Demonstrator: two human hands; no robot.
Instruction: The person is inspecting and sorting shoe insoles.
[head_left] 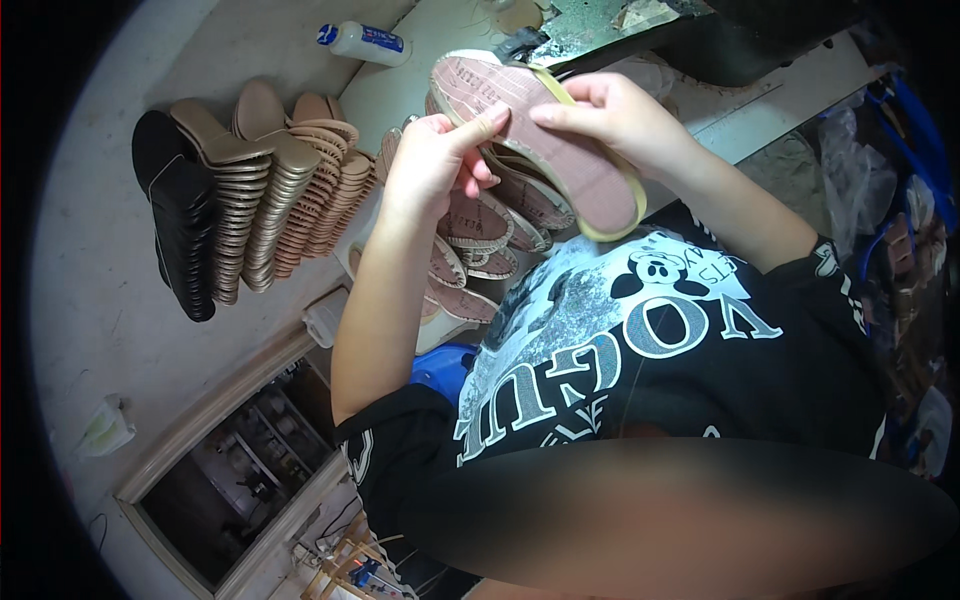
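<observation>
Held up in front of my chest is a shoe sole piece (575,165) with a pinkish-brown face and a pale yellow edging strip (552,86) along its rim. My left hand (440,160) grips its left side, thumb on the face and fingers curled underneath. On the opposite edge, my right hand (615,118) pinches the rim near the strip with thumb and bent fingers. Beneath them, a pile of similar sole pieces (478,222) lies on the pale table (408,95), partly hidden by my left hand and the held piece.
Stacked soles stand to the left, black ones (178,225) beside gold and tan ones (240,190). A white bottle (368,44) with a blue cap lies behind. At the top right is a dark machine part (750,45); clear plastic bags (850,165) hang at right.
</observation>
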